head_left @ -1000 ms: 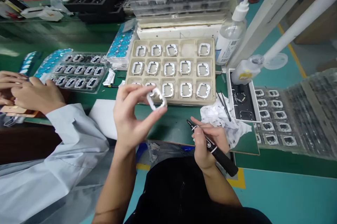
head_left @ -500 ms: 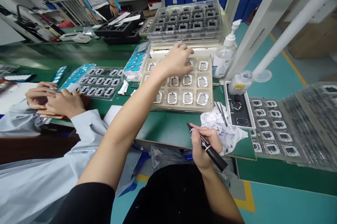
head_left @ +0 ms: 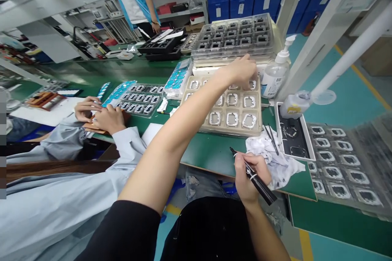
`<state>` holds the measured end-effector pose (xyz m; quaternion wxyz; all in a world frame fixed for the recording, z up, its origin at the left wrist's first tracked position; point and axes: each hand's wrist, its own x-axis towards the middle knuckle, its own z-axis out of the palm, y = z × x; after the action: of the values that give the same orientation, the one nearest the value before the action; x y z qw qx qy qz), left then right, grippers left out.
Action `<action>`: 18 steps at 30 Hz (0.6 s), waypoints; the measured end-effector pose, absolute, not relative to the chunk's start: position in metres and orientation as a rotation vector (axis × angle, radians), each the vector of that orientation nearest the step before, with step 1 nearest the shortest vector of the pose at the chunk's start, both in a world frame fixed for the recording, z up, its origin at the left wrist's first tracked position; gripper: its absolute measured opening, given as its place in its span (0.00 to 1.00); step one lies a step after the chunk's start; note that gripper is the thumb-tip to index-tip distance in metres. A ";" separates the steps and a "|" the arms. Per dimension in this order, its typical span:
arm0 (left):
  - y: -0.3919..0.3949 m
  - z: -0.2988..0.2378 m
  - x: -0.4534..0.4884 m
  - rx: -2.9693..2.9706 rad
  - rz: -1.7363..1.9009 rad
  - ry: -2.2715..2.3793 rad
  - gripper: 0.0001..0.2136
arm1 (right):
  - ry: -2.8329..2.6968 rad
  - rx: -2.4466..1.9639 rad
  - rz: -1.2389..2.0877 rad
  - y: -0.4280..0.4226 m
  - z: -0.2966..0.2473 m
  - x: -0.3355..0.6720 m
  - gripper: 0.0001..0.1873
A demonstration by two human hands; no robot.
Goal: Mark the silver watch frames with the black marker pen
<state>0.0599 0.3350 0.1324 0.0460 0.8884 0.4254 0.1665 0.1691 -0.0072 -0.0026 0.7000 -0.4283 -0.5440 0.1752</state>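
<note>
My left hand point(head_left: 243, 71) reaches across to the back right corner of a beige tray point(head_left: 225, 129). Its fingers curl down in a pinch at the silvery frame point(head_left: 252, 85) in that corner pocket; the fingertips are partly hidden. More square frames sit in the tray's other pockets, and my forearm covers some of them. Near the table's front edge, my right hand point(head_left: 251, 175) grips a black marker pen point(head_left: 259, 185), uncapped with its tip pointing up and left. Beside that hand lies a crumpled, stained white cloth point(head_left: 280, 165) with dark tweezers point(head_left: 272, 139) on it.
Stacked clear trays point(head_left: 232, 44) stand behind the beige tray, with a pump bottle point(head_left: 275, 75) on its right. A white box point(head_left: 295, 146) holds a small bottle. More frame trays point(head_left: 339, 167) lie at right. A co-worker's hands point(head_left: 104, 116) work at left.
My left hand has moved right across the tray's back row, to the corner frame. The marker stays in my right hand. The whole view has shifted, with the scene now further right.
</note>
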 end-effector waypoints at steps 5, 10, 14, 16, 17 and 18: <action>0.289 0.160 0.039 2.704 0.543 1.271 0.18 | -1.169 -0.950 0.432 -0.008 -0.008 0.170 0.11; 0.188 0.147 -0.011 2.285 1.202 1.059 0.20 | -1.170 -0.957 0.467 -0.012 -0.011 0.171 0.10; 0.088 0.097 -0.039 1.849 1.436 1.026 0.26 | -1.185 -0.939 0.476 -0.013 -0.014 0.176 0.08; 0.045 0.069 -0.042 1.573 1.440 0.970 0.29 | -1.172 -0.935 0.481 -0.013 -0.014 0.177 0.09; 0.028 0.057 -0.041 1.463 1.432 0.974 0.30 | -1.164 -0.923 0.489 -0.013 -0.014 0.178 0.09; 0.014 0.046 -0.039 1.378 1.423 0.988 0.31 | -1.154 -0.904 0.500 -0.013 -0.013 0.178 0.10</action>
<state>-0.0388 0.0141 0.0463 0.4475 0.5568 0.3990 0.5749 0.1778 -0.0131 -0.0132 0.7148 -0.4081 -0.5210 0.2259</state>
